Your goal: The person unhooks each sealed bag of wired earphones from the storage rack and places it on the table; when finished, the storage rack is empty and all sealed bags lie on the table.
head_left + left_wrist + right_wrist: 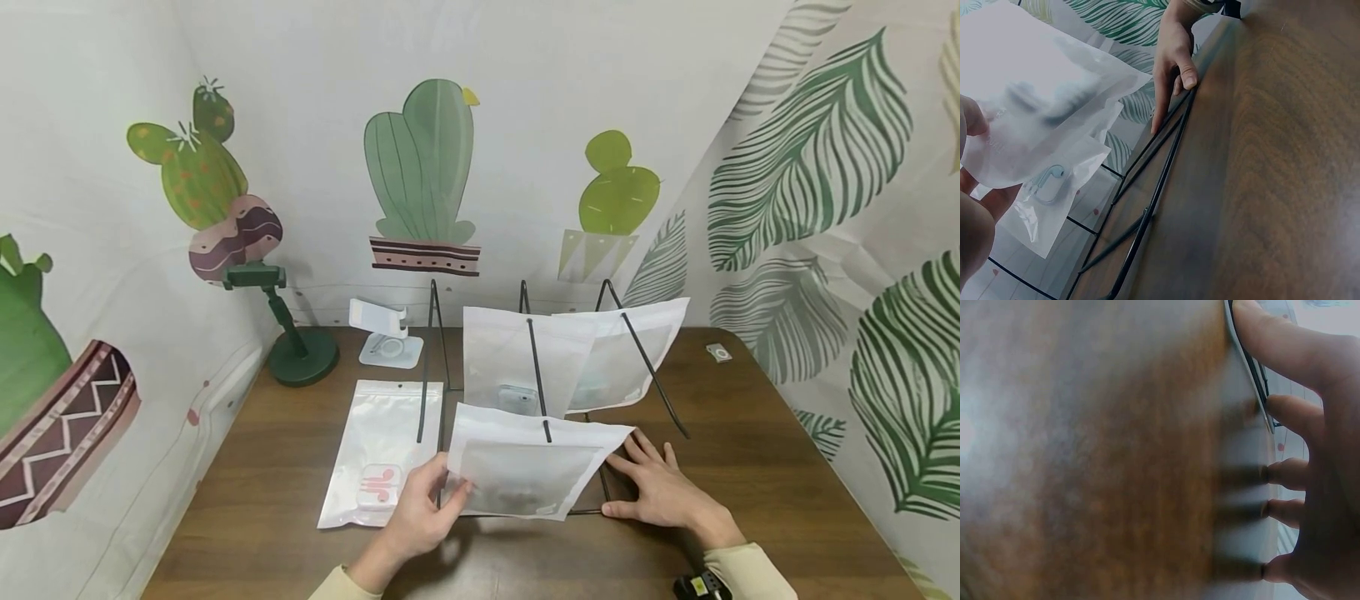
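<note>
A black wire rack [592, 511] with several prongs stands on the table and carries white zip pouches. My left hand [416, 512] pinches the left edge of the front pouch [517, 479], which hangs tilted on the middle prong; a dark shape shows through it. Behind it hang another pouch [517, 358] on the same prong and a pouch [637, 350] on the right prong. In the left wrist view, earphones [1050, 181] show inside a rear pouch. With fingers spread, my right hand [660, 492] touches the table and the rack's base on the right side.
A white pouch [397, 433] lies flat left of the rack, with a boxed pair of earphones [378, 486] on its lower part. Behind are a green stand [302, 354] and a white phone stand [390, 350]. A small silver device [717, 352] lies at the back right.
</note>
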A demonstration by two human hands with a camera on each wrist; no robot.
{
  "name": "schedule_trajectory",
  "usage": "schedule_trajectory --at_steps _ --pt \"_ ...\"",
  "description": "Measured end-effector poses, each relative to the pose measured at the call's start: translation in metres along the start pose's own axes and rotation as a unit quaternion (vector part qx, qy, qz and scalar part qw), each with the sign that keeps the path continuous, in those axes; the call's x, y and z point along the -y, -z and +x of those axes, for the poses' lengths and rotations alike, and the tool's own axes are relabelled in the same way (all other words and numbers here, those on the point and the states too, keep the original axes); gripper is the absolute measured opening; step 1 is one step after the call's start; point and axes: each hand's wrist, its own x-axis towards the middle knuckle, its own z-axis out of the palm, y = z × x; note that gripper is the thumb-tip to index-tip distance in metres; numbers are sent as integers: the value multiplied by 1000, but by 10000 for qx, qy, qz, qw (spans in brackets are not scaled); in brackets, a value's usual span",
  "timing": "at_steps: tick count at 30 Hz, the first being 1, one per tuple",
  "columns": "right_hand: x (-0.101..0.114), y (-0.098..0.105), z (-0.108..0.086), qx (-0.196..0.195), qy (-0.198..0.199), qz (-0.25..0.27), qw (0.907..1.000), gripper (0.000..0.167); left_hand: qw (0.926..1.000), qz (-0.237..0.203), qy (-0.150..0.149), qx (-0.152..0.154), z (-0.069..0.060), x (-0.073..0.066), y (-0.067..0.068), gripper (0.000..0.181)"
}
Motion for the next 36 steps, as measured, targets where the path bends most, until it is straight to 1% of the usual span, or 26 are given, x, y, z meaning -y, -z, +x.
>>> schedule_trajectory --at_steps 4,9,17,20,28,34,36 --pt "-1 -1 0 -26 65 8 10000 82 10000 -27 24 24 -2 -2 0 39" --pt "-1 -1 0 -118 157 -26 9998 80 9999 -89 -78 17 -2 -6 -1 39" --pt "-1 -1 1 -32 8 -1 10000 80 9998 -91 -151 37 -3 -8 -1 38" --pt "-1 -1 1 -7 1 -3 10000 80 9998 -111 -131 43 -4 -9 -1 39" --pt "-2 0 1 -99 90 -4 9999 80 9994 -186 -283 37 -6 -11 -3 36" --pt "-1 0 0 0 8 58 10000 81 9991 -213 -357 48 -8 -11 -6 35" --pt "-1 0 0 26 -15 106 9999 84 9991 -225 -356 58 -10 -11 -7 34"
